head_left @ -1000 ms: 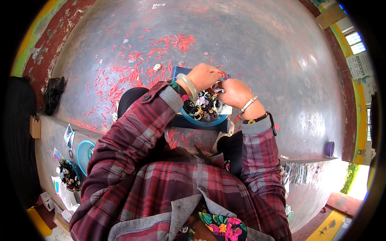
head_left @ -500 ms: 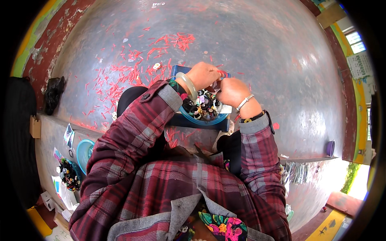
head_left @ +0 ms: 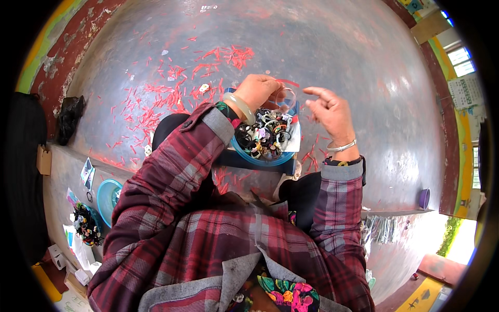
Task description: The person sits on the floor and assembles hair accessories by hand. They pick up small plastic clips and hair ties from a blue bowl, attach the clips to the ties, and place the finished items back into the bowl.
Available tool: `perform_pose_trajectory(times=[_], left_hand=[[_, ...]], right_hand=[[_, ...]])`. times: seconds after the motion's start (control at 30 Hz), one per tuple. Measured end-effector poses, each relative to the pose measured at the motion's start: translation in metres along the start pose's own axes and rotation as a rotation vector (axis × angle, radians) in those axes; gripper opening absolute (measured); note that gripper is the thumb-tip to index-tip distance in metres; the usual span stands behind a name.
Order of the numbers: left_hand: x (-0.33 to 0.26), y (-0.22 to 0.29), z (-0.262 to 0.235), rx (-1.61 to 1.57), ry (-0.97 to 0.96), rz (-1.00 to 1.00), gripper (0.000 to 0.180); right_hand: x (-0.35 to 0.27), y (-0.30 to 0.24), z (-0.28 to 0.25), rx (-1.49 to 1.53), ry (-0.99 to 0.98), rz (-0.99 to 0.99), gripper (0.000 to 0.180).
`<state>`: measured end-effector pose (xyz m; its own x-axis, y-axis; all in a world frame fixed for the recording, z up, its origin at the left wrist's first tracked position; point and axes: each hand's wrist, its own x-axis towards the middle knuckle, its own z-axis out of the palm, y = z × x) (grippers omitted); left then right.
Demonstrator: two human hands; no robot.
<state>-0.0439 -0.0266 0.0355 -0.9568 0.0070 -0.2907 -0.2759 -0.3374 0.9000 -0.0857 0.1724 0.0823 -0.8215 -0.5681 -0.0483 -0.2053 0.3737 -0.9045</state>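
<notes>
My left hand (head_left: 260, 92), with a pale bangle at its wrist, is closed on a light pink hair tie (head_left: 294, 99) shaped like a thin loop. A narrow red strip (head_left: 289, 82) sticks out beside the loop, from the same fingertips. To the right, my right hand (head_left: 332, 113) is apart from it, with thumb and forefinger spread and nothing seen between them. Below both hands, a blue basin (head_left: 266, 161) holds a heap of hair ties (head_left: 263, 134), mostly black with several coloured ones. Part of the heap's far side is hidden by my left hand.
The basin rests on a dark blue stool (head_left: 291, 167) between my knees. Red strips (head_left: 156, 99) lie scattered over the grey floor. At left are a second blue basin (head_left: 108, 200) and a pile of hair ties (head_left: 87, 226); a purple bucket (head_left: 424, 198) stands far right.
My right hand has left the left hand, moving right, and its fingers have opened. The pink hair tie and red strip now show clearly at my left hand, which has shifted slightly.
</notes>
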Motion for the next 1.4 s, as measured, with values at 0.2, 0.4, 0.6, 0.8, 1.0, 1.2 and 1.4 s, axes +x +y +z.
perform_pose_trajectory(times=[0.2, 0.4, 0.6, 0.8, 1.0, 1.2, 1.4], left_hand=[[-0.003, 0.001, 0.004, 0.077, -0.021, 0.006, 0.025], [-0.006, 0.001, 0.008, 0.142, -0.059, -0.018, 0.024], [-0.004, 0.000, 0.004, 0.210, -0.100, -0.011, 0.025], [-0.004, -0.003, 0.005, 0.133, -0.126, -0.058, 0.024], [0.000, -0.003, 0.001, 0.402, -0.166, -0.172, 0.026], [-0.005, -0.002, 0.003, 0.267, -0.135, -0.127, 0.028], [-0.008, 0.002, 0.007, 0.121, -0.112, -0.078, 0.031]], right_hand=[[0.012, 0.016, 0.012, 0.050, 0.183, -0.050, 0.028], [0.017, 0.028, 0.026, -0.069, 0.208, -0.005, 0.029], [0.017, 0.029, 0.028, 0.018, 0.200, -0.060, 0.026], [0.016, 0.029, 0.030, 0.015, 0.157, -0.087, 0.026], [0.015, 0.026, 0.034, 0.104, 0.087, -0.040, 0.023], [0.016, 0.027, 0.030, 0.176, 0.074, 0.070, 0.027], [0.016, 0.024, 0.029, 0.228, 0.181, 0.082, 0.025]])
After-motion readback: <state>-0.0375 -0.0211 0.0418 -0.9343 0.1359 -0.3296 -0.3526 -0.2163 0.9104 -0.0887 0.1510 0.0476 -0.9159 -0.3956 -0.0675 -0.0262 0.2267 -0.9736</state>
